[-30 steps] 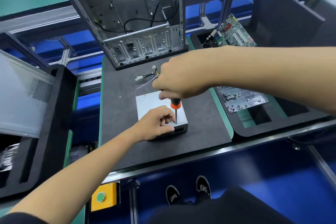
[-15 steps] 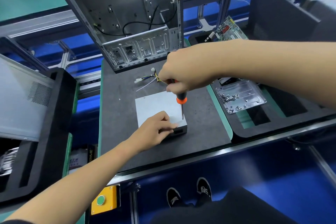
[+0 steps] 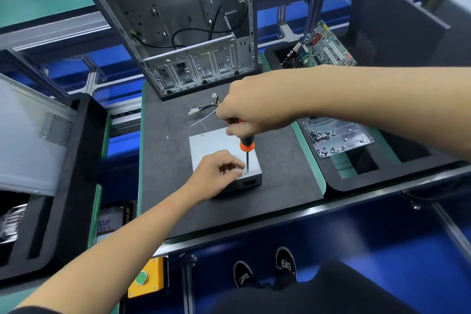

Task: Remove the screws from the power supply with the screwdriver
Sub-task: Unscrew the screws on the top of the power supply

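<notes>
The power supply (image 3: 212, 142), a flat grey metal box, lies on the dark mat (image 3: 165, 160). My right hand (image 3: 254, 109) grips the black-and-orange handle of the screwdriver (image 3: 246, 146) from above. The screwdriver stands nearly upright with its tip on the box's top, near the front right corner. My left hand (image 3: 215, 174) rests on the front part of the box. Its fingers are curled, with thumb and forefinger pinched at the lower end of the shaft. The screw under the tip is too small to see.
An open computer case (image 3: 178, 33) stands at the back of the mat. Loose cables with white connectors (image 3: 204, 109) lie behind the box. To the right are a metal tray of screws (image 3: 336, 138) and a motherboard (image 3: 323, 48). A side panel (image 3: 30, 135) leans at left.
Half a second ago the screwdriver was tilted, its tip away from my left fingers. Now it is upright, with its tip down beside them on the front right corner.
</notes>
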A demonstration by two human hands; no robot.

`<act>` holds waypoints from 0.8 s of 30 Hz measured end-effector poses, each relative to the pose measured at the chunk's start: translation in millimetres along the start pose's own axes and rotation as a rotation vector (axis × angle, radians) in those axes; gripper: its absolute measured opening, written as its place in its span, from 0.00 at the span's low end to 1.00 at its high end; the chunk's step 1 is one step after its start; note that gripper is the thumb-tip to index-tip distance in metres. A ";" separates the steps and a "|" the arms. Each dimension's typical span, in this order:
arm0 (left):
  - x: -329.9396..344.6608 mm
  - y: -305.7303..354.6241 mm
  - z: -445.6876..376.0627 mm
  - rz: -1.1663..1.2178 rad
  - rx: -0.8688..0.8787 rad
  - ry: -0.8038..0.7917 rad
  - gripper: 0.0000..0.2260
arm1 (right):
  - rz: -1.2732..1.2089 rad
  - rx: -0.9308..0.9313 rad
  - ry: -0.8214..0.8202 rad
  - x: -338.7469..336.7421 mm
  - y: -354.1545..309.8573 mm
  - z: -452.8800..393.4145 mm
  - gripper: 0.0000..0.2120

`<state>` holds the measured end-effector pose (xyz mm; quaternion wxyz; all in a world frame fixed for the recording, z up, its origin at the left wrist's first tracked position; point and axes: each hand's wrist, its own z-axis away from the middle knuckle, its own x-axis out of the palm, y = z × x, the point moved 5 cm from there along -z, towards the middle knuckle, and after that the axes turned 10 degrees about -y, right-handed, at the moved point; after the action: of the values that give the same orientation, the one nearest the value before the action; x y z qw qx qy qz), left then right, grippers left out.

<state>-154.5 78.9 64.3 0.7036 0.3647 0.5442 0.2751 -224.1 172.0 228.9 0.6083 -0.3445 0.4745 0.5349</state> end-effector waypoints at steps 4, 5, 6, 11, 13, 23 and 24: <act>-1.0 1.1 -2.2 -0.003 -0.002 -0.046 0.04 | -0.023 0.016 -0.003 3.2 1.7 -2.6 0.14; -0.8 1.3 -2.4 -0.006 -0.002 -0.049 0.04 | -0.029 0.023 -0.001 3.2 2.1 -2.9 0.14; -0.5 1.4 -2.5 -0.007 -0.004 -0.050 0.03 | -0.033 0.029 0.001 3.0 2.4 -3.2 0.14; 0.4 0.1 -3.1 -0.010 -0.021 -0.044 0.02 | -0.047 0.036 0.002 2.5 2.0 -4.4 0.14; 0.6 -0.2 -3.2 -0.003 -0.025 -0.041 0.02 | -0.050 0.045 0.011 2.5 1.1 -5.2 0.14; 1.8 -1.6 -3.5 0.019 -0.054 -0.046 0.02 | -0.032 0.136 -0.016 6.9 -0.5 -9.8 0.16; 1.4 -1.4 -3.7 0.016 -0.053 -0.047 0.02 | -0.028 0.120 -0.041 7.5 -1.8 -10.5 0.15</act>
<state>-157.7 80.0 61.9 0.7234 0.3568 0.5171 0.2863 -224.8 164.3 218.4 0.6447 -0.3030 0.4882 0.5042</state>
